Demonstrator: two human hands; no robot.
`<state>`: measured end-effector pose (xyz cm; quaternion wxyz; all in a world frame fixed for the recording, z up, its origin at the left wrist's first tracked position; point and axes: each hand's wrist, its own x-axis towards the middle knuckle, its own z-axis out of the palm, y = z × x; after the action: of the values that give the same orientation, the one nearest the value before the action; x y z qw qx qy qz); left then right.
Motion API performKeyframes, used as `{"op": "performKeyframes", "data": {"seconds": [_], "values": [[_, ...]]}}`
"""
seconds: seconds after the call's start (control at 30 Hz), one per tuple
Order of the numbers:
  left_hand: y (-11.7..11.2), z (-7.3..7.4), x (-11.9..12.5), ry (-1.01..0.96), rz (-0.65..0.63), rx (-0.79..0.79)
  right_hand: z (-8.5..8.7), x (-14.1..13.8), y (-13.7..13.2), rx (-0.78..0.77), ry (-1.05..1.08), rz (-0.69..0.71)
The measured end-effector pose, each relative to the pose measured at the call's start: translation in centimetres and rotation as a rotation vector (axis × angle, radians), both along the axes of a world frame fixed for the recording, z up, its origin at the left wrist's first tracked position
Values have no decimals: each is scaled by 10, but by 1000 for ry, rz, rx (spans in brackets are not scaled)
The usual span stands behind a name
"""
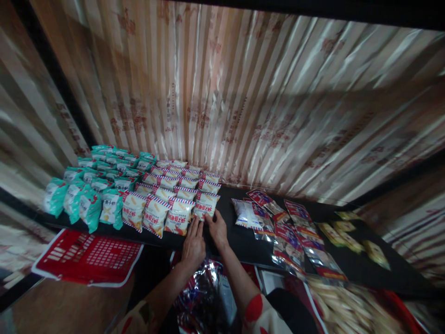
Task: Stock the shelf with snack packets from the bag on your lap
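Note:
White snack bags (179,216) with red lettering and red-and-blue striped edges stand in rows on a black shelf (222,241). My right hand (217,230) pinches the lower right edge of the front bag at the right end of the rows, the snack bag (206,204), thumb on its face. Stretched fingers of my left hand (193,245) rest against the same bag's lower left, close to the neighbouring one. Left of these bags, teal snack bags (90,206) stand in similar rows.
To the right lie a loose white bag (245,214), flat red-and-purple packets (288,243) and yellow packets (330,234). Below the shelf are a red basket (86,255), dark shiny packets (198,297) and a pile of pale packets (344,306). Striped sheeting (222,93) hangs behind.

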<state>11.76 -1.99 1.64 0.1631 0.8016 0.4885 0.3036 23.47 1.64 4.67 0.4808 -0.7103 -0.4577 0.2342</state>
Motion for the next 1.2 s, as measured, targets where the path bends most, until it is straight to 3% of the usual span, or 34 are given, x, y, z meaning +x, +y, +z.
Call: {"op": "performKeyframes", "data": {"seconds": [0.37,0.63,0.93,1.1,1.2], "values": [[-10,10,1,54,5,-9,-13,3,-19,67,-12,-94],[-31,21,5,84,-77,-75,-12,-5,-56,108,6,-130],[-70,9,13,-67,-195,-6,-18,-13,-118,198,44,-117],[-98,-1,17,-63,-287,-11,-38,-6,-155,144,14,-166],[-113,-13,21,4,-327,-125,-57,0,-173,30,15,-228]]}}
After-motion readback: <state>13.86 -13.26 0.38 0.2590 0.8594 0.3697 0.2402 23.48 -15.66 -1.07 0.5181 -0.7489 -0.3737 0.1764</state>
